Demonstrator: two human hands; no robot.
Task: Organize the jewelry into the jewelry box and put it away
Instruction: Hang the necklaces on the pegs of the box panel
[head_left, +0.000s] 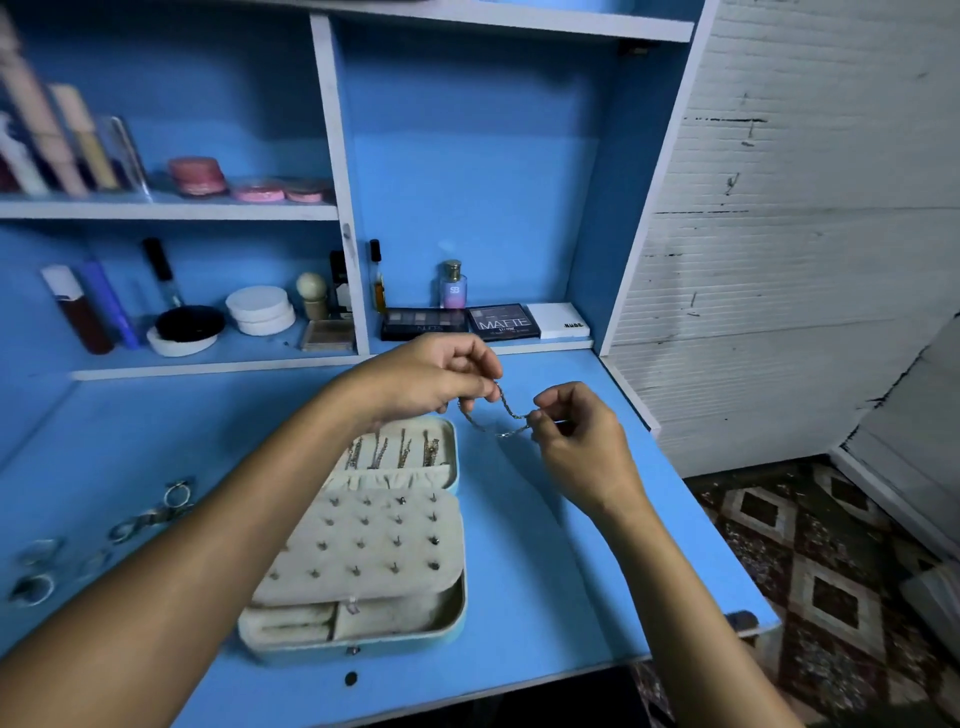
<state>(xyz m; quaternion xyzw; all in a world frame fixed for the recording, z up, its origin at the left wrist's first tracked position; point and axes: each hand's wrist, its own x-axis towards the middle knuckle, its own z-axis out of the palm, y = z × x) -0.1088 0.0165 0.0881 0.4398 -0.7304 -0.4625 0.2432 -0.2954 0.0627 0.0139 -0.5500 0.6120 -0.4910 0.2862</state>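
Blue desk (545, 561) under blue shelves of cosmetics. At far left, several rings (150, 514) lie loose on the desk. Next, the open jewelry box (363, 545) sits mid-desk, chains hung in its lid, studs across its cream panel. Above the box's far right corner the left hand (431, 376) pinches one end of a silver chain (498, 413); the right hand (582, 441) pinches the other end, fingers curled, the chain sagging between them off the desk.

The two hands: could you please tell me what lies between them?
In the head view, a thin silver chain spans the gap, pinched by the left hand and the right hand, above the bare blue desk.
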